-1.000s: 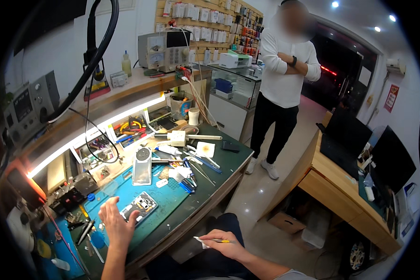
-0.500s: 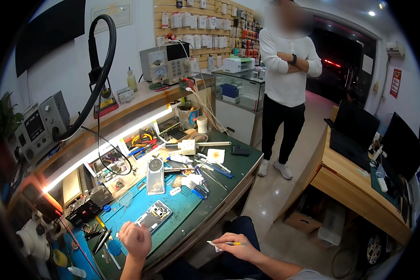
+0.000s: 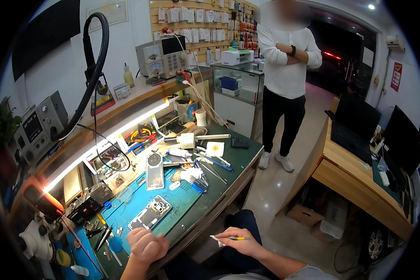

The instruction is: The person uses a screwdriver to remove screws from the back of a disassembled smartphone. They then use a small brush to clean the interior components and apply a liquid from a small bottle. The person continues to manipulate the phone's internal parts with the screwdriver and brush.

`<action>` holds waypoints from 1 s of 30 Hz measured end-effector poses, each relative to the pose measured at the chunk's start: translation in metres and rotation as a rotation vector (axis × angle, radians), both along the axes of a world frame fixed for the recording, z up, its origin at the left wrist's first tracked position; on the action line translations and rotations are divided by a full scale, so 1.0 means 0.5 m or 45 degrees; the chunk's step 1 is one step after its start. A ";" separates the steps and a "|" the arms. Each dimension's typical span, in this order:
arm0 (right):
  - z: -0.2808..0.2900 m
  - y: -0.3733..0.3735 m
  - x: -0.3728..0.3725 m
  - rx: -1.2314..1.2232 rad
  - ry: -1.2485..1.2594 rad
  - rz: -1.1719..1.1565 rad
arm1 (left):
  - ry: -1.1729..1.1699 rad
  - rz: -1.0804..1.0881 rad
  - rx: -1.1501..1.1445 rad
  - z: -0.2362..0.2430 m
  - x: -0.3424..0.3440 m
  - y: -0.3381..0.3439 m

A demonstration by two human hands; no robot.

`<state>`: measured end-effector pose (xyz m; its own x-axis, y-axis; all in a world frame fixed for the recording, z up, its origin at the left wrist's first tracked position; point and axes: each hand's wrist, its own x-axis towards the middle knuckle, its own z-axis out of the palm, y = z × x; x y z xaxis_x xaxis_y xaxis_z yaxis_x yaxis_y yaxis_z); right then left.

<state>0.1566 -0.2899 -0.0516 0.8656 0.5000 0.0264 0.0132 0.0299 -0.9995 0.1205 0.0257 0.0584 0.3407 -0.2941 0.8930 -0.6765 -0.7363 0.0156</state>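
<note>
My left hand [image 3: 147, 246] is closed in a loose fist at the bench's front edge, with nothing seen in it. Just beyond it, an opened phone [image 3: 150, 212] with its inner parts showing lies on the blue work mat [image 3: 184, 201]. Over my lap, my right hand [image 3: 241, 242] is closed around a thin stick-like tool [image 3: 238, 238] with a yellow part and a crumpled white tissue [image 3: 217, 240]. A phone back cover [image 3: 154, 172] with a round camera ring rests farther up the mat, beside a small white oval piece [image 3: 174, 185].
Pliers, tweezers and tubes crowd the green bench top [image 3: 240, 161]. A black cable loop [image 3: 96, 70] hangs on the left near a hot-air station [image 3: 35, 128]. A microscope [image 3: 37, 238] stands at lower left. A person [image 3: 284, 60] stands beyond the bench, arms folded; a wooden desk [image 3: 345, 161] is at right.
My left fist has turned and shifted slightly right and down, a little blurred. My right hand keeps the tool and tissue, almost still. The view has tilted slightly.
</note>
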 end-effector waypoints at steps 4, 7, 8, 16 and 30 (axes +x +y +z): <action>-0.028 0.001 0.000 -0.035 -0.084 0.001 | 0.028 0.175 -0.106 -0.043 -0.023 0.048; -0.026 0.003 -0.004 0.005 -0.037 0.027 | 0.075 0.297 -0.036 -0.062 -0.020 0.054; -0.022 0.006 0.000 0.012 -0.044 0.036 | 0.072 0.341 0.003 -0.067 -0.015 0.054; -0.016 0.019 -0.008 -0.057 -0.113 0.050 | 0.253 0.273 -0.555 -0.102 0.009 0.075; -0.022 0.040 -0.002 0.043 0.014 0.086 | 0.700 0.705 -0.214 -0.102 0.007 0.087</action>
<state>0.1558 -0.2700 -0.0624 0.8302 0.5564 0.0348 -0.0009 0.0637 -0.9980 0.1240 0.0693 0.0073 0.8023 0.1705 0.5721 -0.0761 -0.9213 0.3814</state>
